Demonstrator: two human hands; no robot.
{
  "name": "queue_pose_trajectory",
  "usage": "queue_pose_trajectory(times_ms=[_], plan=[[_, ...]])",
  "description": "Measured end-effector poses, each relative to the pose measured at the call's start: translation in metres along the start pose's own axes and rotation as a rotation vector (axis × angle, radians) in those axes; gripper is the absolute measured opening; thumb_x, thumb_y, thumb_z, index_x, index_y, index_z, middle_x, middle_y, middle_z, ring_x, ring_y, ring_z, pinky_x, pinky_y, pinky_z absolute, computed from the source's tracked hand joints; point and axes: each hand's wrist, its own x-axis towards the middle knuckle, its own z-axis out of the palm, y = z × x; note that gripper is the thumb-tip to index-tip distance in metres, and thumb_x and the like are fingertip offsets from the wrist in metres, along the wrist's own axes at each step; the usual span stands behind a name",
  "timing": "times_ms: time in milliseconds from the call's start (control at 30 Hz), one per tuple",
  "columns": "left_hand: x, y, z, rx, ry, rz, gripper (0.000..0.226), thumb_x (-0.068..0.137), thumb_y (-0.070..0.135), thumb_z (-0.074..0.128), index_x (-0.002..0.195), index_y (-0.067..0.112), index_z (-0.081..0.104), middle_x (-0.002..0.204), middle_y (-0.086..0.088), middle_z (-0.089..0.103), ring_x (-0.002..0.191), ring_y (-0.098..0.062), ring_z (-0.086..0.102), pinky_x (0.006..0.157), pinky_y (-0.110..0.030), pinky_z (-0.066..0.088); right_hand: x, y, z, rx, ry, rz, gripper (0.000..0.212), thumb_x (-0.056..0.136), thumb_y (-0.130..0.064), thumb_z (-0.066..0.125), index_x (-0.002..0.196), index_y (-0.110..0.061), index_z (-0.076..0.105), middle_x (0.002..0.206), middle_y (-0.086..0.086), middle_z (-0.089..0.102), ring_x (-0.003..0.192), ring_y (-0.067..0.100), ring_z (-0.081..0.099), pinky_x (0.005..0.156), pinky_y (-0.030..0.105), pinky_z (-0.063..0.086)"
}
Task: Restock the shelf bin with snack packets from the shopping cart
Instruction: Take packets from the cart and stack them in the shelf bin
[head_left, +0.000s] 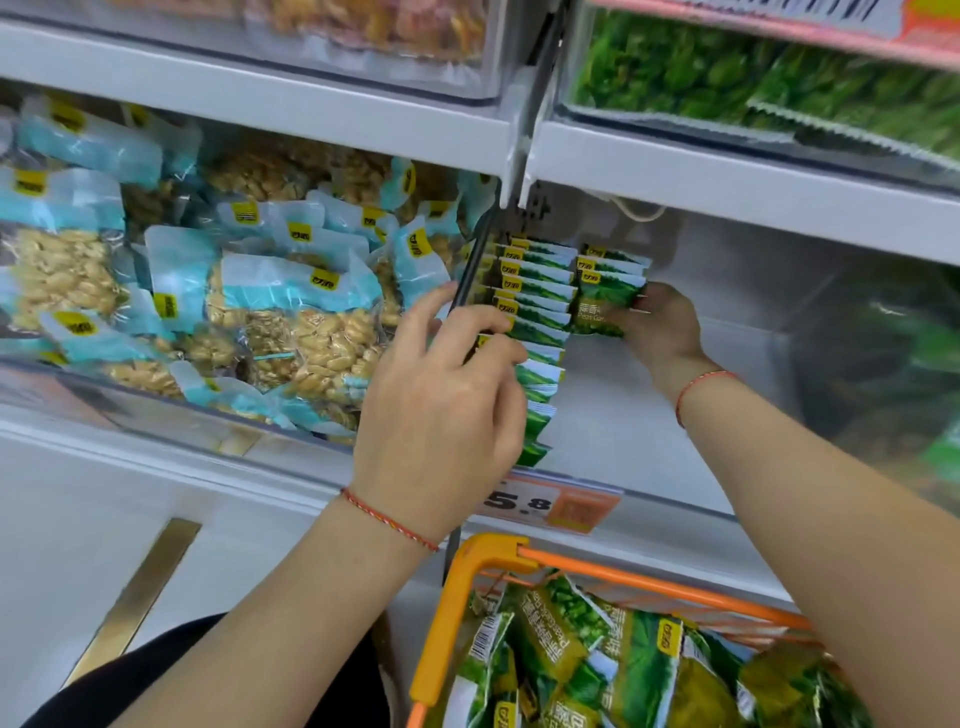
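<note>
Blue peanut packets (291, 306) beside bin (727, 332), divider (475, 265) between.

Green snack packets (540, 306) standing upright in rows inside clear shelf bin (727, 364); more heaped in orange cart (483, 566) nearby.

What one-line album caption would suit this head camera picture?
Right hand adds green packets to the shelf bin while left hand steadies the row.

You have two hands in view, left hand (441, 400) and right hand (657, 325), each wrist wearing one red string bracelet (387, 519). Two rows of green snack packets (535, 312) stand in one shelf bin (675, 499); one orange shopping cart (467, 587) sits below.
</note>
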Motion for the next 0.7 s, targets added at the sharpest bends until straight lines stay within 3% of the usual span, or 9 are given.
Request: queue_pose_trajectory(times_ms=[133,333,433,700], plan=[[0.0001,0.0000,0.0004,0.001,0.008,0.004,0.018,0.086,0.012,0.053,0.089,0.010,0.071,0.103,-0.005,0.065,0.112,-0.036,0.053,0.102,-0.035,0.039,-0.0094,-0.0043,0.0022,-0.048,-0.034,-0.052,0.055,0.077,-0.014,0.077,0.125,-0.006,0.052,0.119,0.008,0.061,0.109,0.023,0.057,0.093,0.038,0.047],[0.0003,0.0009,-0.0001,0.001,0.016,0.002,0.017,0.086,0.011,0.054,0.088,0.010,0.071,0.103,-0.006,0.065,0.112,-0.036,0.052,0.102,-0.034,0.038,-0.0114,-0.0029,-0.0010,-0.086,-0.021,-0.092,0.055,0.077,-0.022,0.077,0.125,-0.014,0.051,0.115,0.007,0.061,0.106,0.020,0.056,0.081,0.028,0.044],[0.0005,0.0005,-0.0001,0.003,0.010,0.003,0.017,0.086,0.011,0.054,0.088,0.010,0.071,0.103,-0.006,0.065,0.112,-0.036,0.052,0.102,-0.034,0.037,-0.0114,-0.0034,-0.0016,-0.149,0.011,-0.119,0.055,0.076,-0.026,0.078,0.124,-0.015,0.053,0.112,0.009,0.063,0.110,0.024,0.055,0.084,0.034,0.046],[0.0001,-0.0003,0.0009,0.000,0.014,0.004,0.018,0.086,0.012,0.053,0.089,0.011,0.071,0.104,-0.005,0.064,0.114,-0.036,0.051,0.099,-0.035,0.040,-0.0034,-0.0032,0.0059,-0.097,0.095,-0.010,0.046,0.073,-0.025,0.080,0.107,-0.011,0.052,0.105,0.014,0.066,0.098,0.033,0.064,0.085,0.046,0.051]])
